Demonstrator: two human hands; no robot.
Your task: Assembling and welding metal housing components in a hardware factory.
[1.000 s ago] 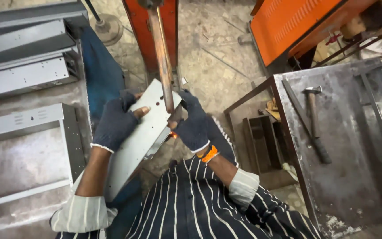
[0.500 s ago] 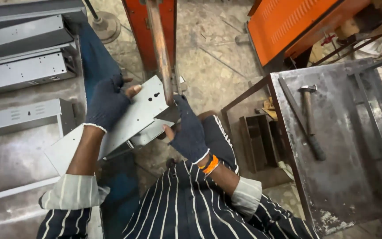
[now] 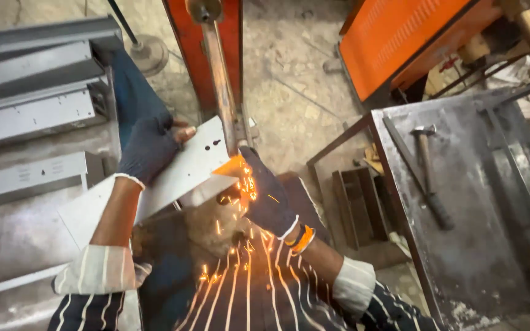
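under the welder arm | left hand grips metal panel | right hand clasps its sparking edge

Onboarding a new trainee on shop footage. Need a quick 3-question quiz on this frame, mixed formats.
1. True or false: both gloved hands grip the pale sheet-metal panel.
2. Where do the sparks start? A) on the hammer B) where the vertical copper-coloured arm meets the panel C) at the orange cabinet
3. What tool lies on the steel table at right?

Key:
1. True: the left hand holds the panel's upper edge, the right hand its lower edge by the sparks.
2. B
3. A hammer, apart from both hands.
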